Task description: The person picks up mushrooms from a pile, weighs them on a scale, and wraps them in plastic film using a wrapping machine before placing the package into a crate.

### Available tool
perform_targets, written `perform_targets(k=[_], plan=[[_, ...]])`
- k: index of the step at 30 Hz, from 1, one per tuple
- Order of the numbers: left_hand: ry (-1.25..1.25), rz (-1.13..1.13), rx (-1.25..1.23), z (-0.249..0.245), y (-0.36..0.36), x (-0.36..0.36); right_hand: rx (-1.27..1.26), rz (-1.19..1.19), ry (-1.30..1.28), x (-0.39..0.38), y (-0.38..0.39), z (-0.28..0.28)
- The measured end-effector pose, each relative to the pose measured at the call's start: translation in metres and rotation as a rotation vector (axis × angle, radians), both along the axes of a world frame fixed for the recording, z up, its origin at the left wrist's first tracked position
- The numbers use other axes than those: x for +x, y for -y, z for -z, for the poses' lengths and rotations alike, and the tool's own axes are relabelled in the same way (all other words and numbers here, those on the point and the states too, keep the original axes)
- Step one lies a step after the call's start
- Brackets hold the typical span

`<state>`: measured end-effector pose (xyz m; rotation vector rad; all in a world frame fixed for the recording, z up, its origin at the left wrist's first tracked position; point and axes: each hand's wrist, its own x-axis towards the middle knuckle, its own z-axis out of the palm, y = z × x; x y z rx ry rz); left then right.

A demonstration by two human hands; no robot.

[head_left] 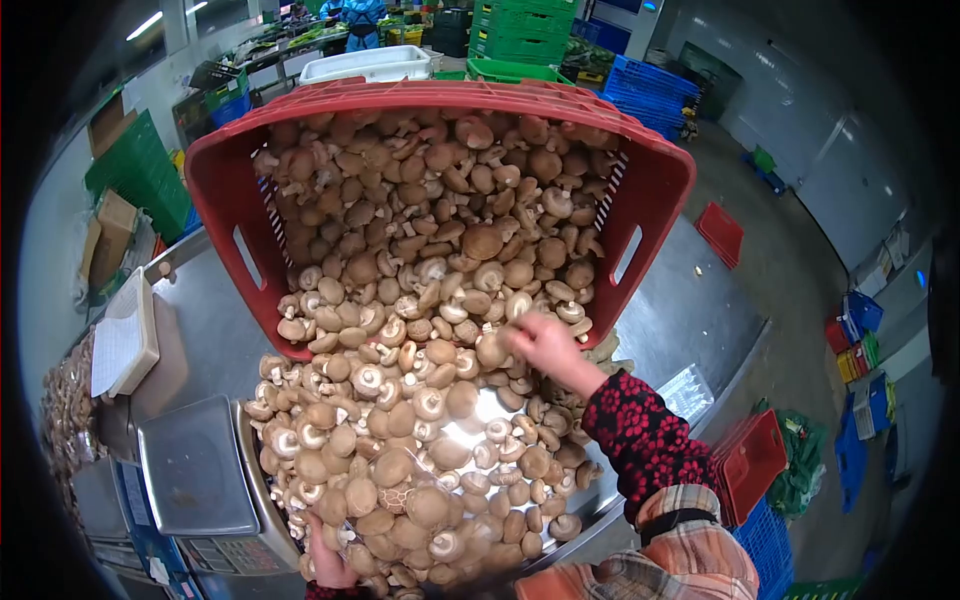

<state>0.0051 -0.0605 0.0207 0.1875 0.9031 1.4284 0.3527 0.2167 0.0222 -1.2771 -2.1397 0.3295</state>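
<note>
A large red crate (440, 97) lies tipped on its side on the metal table, full of brown mushrooms (483, 242) that spill out toward me. My right hand (548, 347) is at the crate's lower right opening, its fingers closed around a mushroom (492, 350). At the bottom of the view, my left hand (328, 556) is against the lower left edge of the mushroom pile; its fingers are partly hidden, and what it holds, if anything, cannot be made out. Under the near mushrooms, something shiny and transparent shows.
A scale (197, 468) stands left of the pile, with a white tray (146, 345) and paper behind it. A clear plastic box (686, 393) lies right of my right forearm. Red crates (750, 465) stand beyond the table's right edge. People (362, 20) are in the background.
</note>
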Motion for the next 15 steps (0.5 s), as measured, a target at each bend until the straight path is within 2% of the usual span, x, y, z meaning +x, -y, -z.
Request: perform_targets(k=[1, 3, 4, 5, 8, 11, 14, 15], plan=[[-0.023, 0.003, 0.014, -0.002, 0.000, 0.000, 0.060, 0.135, -0.100, 0.004, -0.008, -0.003], [-0.033, 0.013, 0.019, -0.006, 0.001, -0.002, 0.337, 0.277, -0.092, 0.022, -0.036, -0.017], [-0.016, 0.015, 0.012, -0.007, 0.001, -0.002, 0.321, 0.453, 0.112, 0.030, -0.046, -0.030], [0.001, 0.013, 0.005, -0.008, 0.001, -0.002, 0.389, 0.554, 0.177, 0.038, -0.058, -0.039], [-0.042, 0.018, 0.047, -0.004, 0.001, -0.003, 0.174, 0.654, 0.332, 0.049, -0.078, -0.061], [-0.014, 0.007, -0.032, 0.005, 0.000, -0.006, 0.116, 0.552, 0.427, 0.040, -0.087, -0.086], [-0.006, -0.008, -0.066, 0.009, -0.001, -0.004, 0.289, 0.223, 0.226, 0.024, -0.104, -0.087], [0.002, -0.003, -0.059, 0.008, -0.001, -0.003, 0.189, 0.159, 0.235, 0.017, -0.111, -0.082]])
